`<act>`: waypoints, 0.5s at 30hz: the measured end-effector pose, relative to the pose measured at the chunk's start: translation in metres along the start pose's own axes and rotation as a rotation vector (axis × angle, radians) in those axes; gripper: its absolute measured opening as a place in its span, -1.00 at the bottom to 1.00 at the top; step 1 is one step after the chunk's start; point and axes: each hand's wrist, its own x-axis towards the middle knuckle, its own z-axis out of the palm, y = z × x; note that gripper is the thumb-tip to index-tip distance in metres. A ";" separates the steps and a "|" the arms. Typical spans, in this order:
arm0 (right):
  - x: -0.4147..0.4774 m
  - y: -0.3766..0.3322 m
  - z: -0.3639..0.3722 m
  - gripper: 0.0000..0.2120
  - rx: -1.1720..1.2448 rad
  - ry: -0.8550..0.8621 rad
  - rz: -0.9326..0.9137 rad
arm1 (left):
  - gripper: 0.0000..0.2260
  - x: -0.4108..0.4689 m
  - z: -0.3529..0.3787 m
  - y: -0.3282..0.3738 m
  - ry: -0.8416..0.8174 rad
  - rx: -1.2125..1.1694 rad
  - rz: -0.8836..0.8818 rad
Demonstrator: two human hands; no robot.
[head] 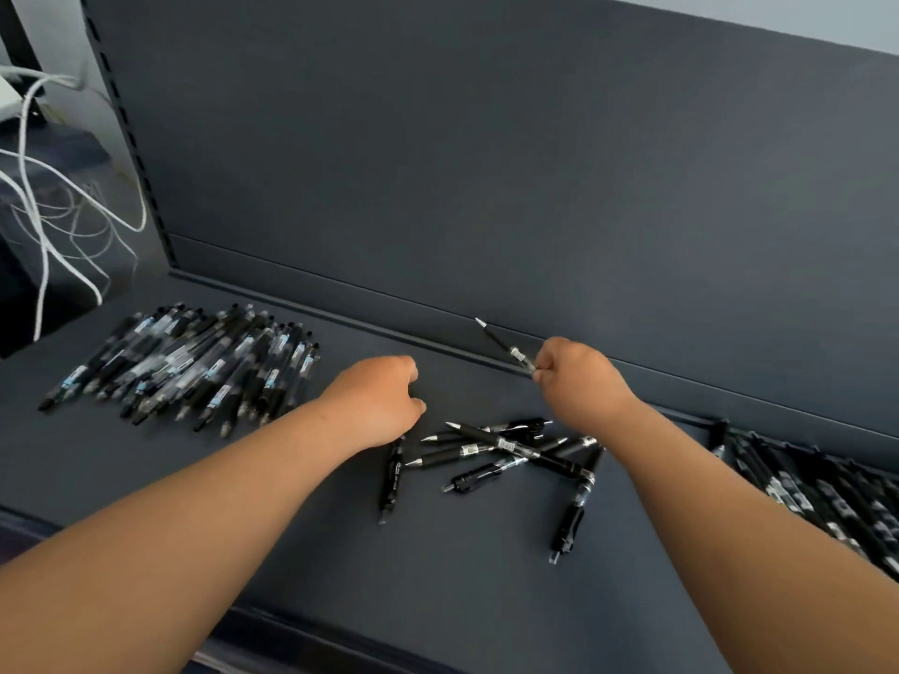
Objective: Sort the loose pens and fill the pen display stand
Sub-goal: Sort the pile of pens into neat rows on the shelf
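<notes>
Pen (506, 347) is pointing toward 10 o'clock, right hand (579, 381) pinching it — left hand (379, 403) is curling, hold unclear.

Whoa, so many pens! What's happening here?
A person is sorting black pens on a dark shelf. Their right hand pinches one pen, lifted off the shelf. Their left hand, fingers curled, is over the end of another pen beside the small loose heap; whether it grips that pen is unclear. A big pile lies to the left, and a tidy row sits at the right edge.
</notes>
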 end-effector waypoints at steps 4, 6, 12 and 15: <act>-0.021 0.028 -0.019 -0.89 -0.009 -0.013 0.059 | -0.61 0.002 0.006 0.025 -0.040 -0.060 0.024; -0.030 0.040 -0.023 -0.85 -0.028 -0.026 0.090 | -0.56 0.000 0.010 0.039 -0.061 -0.042 0.046; -0.047 0.062 -0.015 -0.68 -0.071 -0.128 0.092 | -0.32 -0.007 0.021 0.067 -0.183 -0.019 0.087; -0.056 0.069 -0.011 -0.71 -0.063 -0.097 0.123 | -0.35 -0.011 0.023 0.071 -0.194 -0.035 0.103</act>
